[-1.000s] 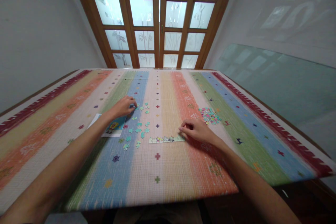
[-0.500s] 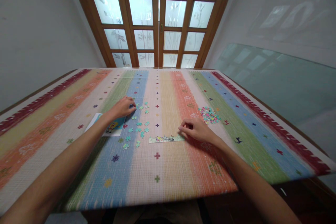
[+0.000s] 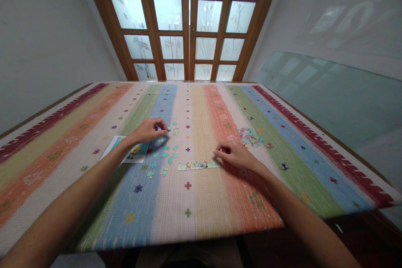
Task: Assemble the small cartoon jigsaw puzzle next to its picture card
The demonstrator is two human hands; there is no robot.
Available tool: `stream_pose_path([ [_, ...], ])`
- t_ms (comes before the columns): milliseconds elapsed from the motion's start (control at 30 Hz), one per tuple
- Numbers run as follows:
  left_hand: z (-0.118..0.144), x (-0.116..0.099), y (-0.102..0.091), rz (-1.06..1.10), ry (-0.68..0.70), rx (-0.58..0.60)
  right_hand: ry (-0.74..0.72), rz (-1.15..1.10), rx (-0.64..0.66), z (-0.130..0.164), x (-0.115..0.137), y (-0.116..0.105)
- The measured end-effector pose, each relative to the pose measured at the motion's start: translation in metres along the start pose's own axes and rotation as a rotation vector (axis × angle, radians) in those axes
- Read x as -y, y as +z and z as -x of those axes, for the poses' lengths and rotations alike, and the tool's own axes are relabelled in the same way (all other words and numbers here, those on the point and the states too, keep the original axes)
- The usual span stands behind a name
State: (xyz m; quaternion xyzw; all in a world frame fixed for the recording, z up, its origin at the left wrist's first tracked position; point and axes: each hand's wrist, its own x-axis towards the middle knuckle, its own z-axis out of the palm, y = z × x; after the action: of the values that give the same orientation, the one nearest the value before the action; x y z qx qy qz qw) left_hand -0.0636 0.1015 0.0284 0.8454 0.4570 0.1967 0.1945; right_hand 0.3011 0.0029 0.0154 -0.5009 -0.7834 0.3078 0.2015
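My left hand (image 3: 153, 129) is over the loose pieces, thumb and fingers pinched at a small teal puzzle piece (image 3: 168, 129). Whether that piece is off the cloth I cannot tell. Several teal jigsaw pieces (image 3: 165, 155) lie scattered below and to the right of this hand. My right hand (image 3: 234, 154) rests at the right end of an assembled puzzle strip (image 3: 197, 166), with thumb and index finger pressed together. Anything between those fingertips is too small to make out. Under my left forearm lies a picture card (image 3: 137, 150) with a yellow cartoon figure, partly covered.
A heap of multicoloured puzzle pieces (image 3: 250, 137) sits beyond my right hand. A striped tablecloth (image 3: 188, 197) covers the table. Glazed wooden doors (image 3: 188, 33) stand behind the far edge, and a pale glass panel (image 3: 329, 96) leans along the right wall.
My left hand has shifted a little to the right among the loose teal pieces, its fingertips now at one of them. My right hand stays by the strip's end.
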Motion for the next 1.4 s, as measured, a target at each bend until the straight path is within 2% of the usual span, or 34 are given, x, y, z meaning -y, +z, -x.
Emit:
stream_pose_path([
  [100,0.004,-0.018,-0.001,0.138,0.026,0.044,0.001,0.003,0.003,-0.001,0.0,0.0],
  [233,0.008,-0.042,-0.001,0.256,0.07,0.158,0.004,0.027,-0.004,-0.001,0.0,-0.001],
  [367,0.01,-0.056,0.002,0.278,0.116,0.282,0.008,0.039,-0.006,-0.001,0.0,-0.001],
  [533,0.014,-0.062,0.006,0.216,0.183,0.376,0.007,0.058,-0.002,-0.001,-0.001,0.0],
  [967,0.03,-0.077,0.023,0.123,0.064,0.467,0.007,0.086,0.016,-0.001,0.002,0.0],
  [1400,0.029,-0.072,0.037,-0.004,0.127,0.38,-0.003,0.092,0.019,-0.001,-0.001,0.002],
])
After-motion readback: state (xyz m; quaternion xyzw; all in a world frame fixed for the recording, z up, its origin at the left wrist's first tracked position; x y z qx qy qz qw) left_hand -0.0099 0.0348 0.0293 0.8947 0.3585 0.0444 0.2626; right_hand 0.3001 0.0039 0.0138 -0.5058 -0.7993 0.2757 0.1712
